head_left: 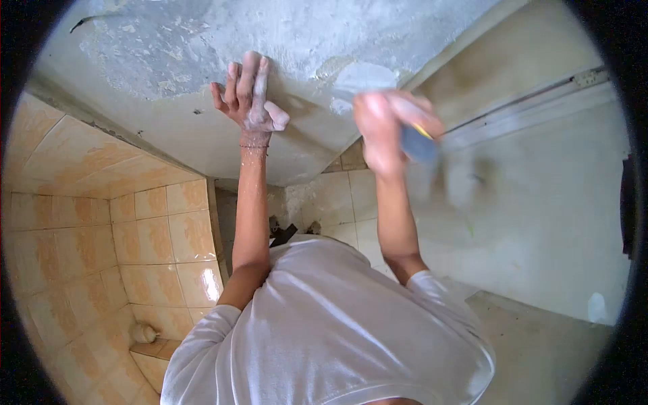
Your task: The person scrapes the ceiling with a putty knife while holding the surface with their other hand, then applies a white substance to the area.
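My left hand (pixel 251 101) is held up against the wall (pixel 162 115), its fingers spread apart. White dust coats its fingers and thumb, and it holds nothing that I can see. To its right, my right hand (pixel 388 125) is smeared by motion and wrapped round a putty knife (pixel 418 143). The knife's dark grey-blue handle with a yellow edge sticks out below the fist; its blade is too blurred to make out clearly. Just beyond that fist lies a pale patch (pixel 364 75) on the wall, where the surface is rough and partly peeled.
Orange-and-cream tiles (pixel 152 236) line a recess at the left, with a small ledge (pixel 155 348) low down. A pale grey panel or wall (pixel 533 216) fills the right side, below a long narrow rail (pixel 533 98). A dark object (pixel 628 206) stands at the far right edge.
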`<state>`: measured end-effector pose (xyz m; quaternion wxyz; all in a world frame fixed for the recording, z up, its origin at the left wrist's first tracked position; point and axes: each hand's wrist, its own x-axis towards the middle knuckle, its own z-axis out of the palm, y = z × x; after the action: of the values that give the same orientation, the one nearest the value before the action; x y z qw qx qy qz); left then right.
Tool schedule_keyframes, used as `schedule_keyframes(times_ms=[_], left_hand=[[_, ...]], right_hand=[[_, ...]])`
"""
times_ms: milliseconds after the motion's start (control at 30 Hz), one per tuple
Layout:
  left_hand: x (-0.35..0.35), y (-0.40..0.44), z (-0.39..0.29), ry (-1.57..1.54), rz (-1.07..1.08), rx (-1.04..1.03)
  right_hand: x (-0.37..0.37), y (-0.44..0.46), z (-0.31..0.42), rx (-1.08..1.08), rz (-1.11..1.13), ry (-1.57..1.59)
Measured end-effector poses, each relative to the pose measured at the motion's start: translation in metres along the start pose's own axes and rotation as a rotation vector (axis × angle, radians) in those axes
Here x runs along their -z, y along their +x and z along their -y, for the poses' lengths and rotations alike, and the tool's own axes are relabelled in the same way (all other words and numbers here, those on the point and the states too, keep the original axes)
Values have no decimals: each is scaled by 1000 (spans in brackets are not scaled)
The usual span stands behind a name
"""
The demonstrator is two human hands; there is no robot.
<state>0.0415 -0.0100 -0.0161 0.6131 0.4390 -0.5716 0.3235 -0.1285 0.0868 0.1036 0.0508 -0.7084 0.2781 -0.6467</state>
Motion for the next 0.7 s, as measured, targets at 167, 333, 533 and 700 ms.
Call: schedule_keyframes(times_ms=[167, 333, 533, 700], left_hand=[[8, -4, -1, -58, 30, -18], [7, -4, 0, -56, 22, -34], [9, -5, 0, -46, 61, -7], [5, -1, 3, -19, 24, -44]], right_hand=[[-2, 12, 58, 208, -74, 405], [-23, -10, 8, 102, 14, 258], [-11, -4, 30, 221, -21, 318], [-33, -33, 1, 204, -10, 285]])
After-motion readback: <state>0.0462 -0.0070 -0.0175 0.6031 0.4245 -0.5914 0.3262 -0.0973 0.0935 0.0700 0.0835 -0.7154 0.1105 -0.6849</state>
